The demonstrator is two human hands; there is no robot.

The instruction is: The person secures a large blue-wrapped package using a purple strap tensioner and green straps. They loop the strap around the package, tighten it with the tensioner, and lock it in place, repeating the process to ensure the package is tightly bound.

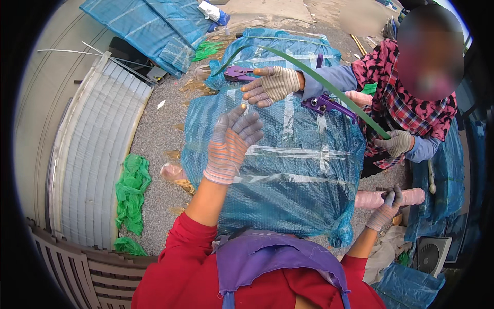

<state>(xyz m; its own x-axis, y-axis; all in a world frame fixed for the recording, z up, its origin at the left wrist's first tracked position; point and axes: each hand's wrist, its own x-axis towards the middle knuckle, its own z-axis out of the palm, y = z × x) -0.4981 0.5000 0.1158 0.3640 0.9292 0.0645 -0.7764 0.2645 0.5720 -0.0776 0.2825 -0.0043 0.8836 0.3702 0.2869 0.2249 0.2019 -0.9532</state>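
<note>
A large bundle in blue bubble wrap (288, 201), bound with clear tape, lies in front of me. My left hand (234, 144), in a striped glove, reaches over its left part with fingers stretched out and nothing in them. Just beyond my fingertips is a co-worker's gloved hand (275, 86), also spread. That person's other hand (399, 143) holds a green strap (329, 85) that arches over the bundle. Off to the right, my gloved right hand (383, 212) is beside a pink-wrapped leg (370, 199), fingers apart; whether it touches is unclear. Purple strapping tools (329, 105) rest on the wrap.
Green plastic sheeting (133, 193) lies on the gravel (157, 129) at left, beside a ribbed pale panel (95, 154). A blue-wrapped stack (139, 28) stands far left. A fan unit (431, 256) and another blue-wrapped item (409, 286) sit at lower right.
</note>
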